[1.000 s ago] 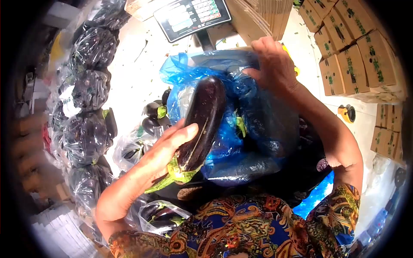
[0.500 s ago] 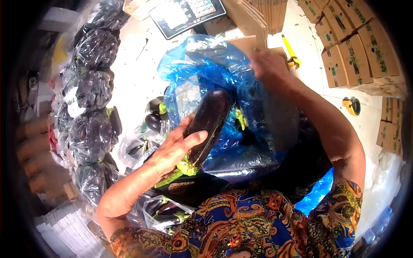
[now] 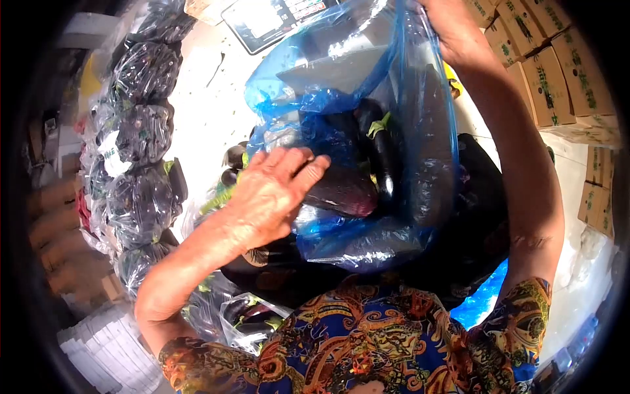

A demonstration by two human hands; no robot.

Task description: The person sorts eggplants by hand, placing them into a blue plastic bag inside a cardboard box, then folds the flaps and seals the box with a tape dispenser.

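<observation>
The left hand (image 3: 272,194) lies with fingers spread flat on an eggplant (image 3: 344,192) just inside the blue bag (image 3: 426,177). The right hand (image 3: 453,29) pinches the bag's upper rim, held high. Packed bags (image 3: 141,131) crowd the left side and boxes (image 3: 558,72) the right; the boxes' green print is unreadable.

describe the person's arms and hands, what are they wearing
Both the left hand and the right hand are bare, without gloves, and neither wrist shows a watch or band. The arms are uncovered up to the short sleeves of a patterned top, which has swirling paisley-like shapes in blue, orange, yellow and dark tones.
</observation>
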